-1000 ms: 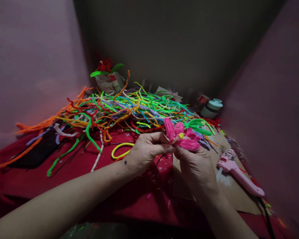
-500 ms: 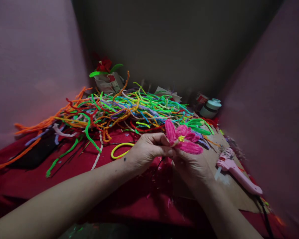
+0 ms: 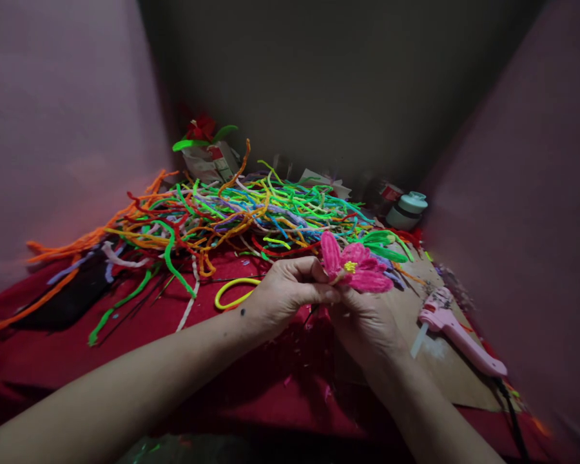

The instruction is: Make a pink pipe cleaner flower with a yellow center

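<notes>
A pink pipe-cleaner flower (image 3: 352, 265) with a yellow centre is held up above the red cloth (image 3: 125, 335). My left hand (image 3: 285, 291) pinches it at the base from the left, fingers closed. My right hand (image 3: 365, 322) grips the underside of the flower from below, fingers curled round it; what runs under the flower is hidden by both hands. A dark thin stem or wire shows faintly between the hands.
A big tangle of coloured pipe cleaners (image 3: 232, 216) lies behind the hands. A yellow loop (image 3: 234, 291) sits left of my left hand. A pink glue gun (image 3: 457, 332) rests on brown cardboard (image 3: 415, 316) at right. A pale jar (image 3: 406, 210) and a red flower in a paper wrap (image 3: 205, 145) stand at the back.
Both hands have kept hold of the pink flower and turned it slightly; the petals have shifted a little left and lie flatter. The view has drifted slightly.
</notes>
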A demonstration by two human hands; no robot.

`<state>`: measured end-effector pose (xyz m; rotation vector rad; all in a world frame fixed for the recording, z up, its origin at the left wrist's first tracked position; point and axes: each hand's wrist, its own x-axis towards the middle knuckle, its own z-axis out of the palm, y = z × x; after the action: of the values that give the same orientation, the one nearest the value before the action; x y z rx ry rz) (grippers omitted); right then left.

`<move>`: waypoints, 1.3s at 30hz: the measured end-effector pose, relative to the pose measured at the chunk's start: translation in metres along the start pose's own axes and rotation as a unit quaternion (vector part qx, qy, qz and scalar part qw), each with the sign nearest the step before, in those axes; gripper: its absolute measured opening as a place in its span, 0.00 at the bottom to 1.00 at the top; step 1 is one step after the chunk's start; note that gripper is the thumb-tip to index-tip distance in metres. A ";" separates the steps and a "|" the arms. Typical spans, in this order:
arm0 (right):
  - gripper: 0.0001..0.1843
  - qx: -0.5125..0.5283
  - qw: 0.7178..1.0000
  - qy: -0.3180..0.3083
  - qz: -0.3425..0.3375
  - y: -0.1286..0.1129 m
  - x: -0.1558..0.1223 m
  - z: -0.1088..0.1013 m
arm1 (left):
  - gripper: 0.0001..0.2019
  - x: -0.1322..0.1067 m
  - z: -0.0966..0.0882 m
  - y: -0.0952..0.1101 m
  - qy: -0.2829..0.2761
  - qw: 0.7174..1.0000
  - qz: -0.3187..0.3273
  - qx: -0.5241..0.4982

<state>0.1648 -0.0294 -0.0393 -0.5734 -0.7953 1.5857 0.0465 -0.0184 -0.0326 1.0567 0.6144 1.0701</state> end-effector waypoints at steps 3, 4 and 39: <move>0.12 0.023 1.000 0.020 0.002 0.001 -0.001 0.001 | 0.06 0.000 -0.001 -0.002 0.015 1.000 0.001 0.014; 0.11 0.027 0.999 0.024 0.002 0.001 -0.001 0.000 | 0.06 -0.001 -0.001 -0.002 0.019 1.000 -0.001 0.022; 0.13 -0.002 0.997 0.070 0.039 0.000 -0.010 -0.007 | 0.06 0.000 -0.001 0.006 0.068 0.998 0.002 0.017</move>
<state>0.1720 -0.0378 -0.0442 -0.7188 -0.6780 1.5951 0.0430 -0.0177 -0.0272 1.0198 0.7417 1.1448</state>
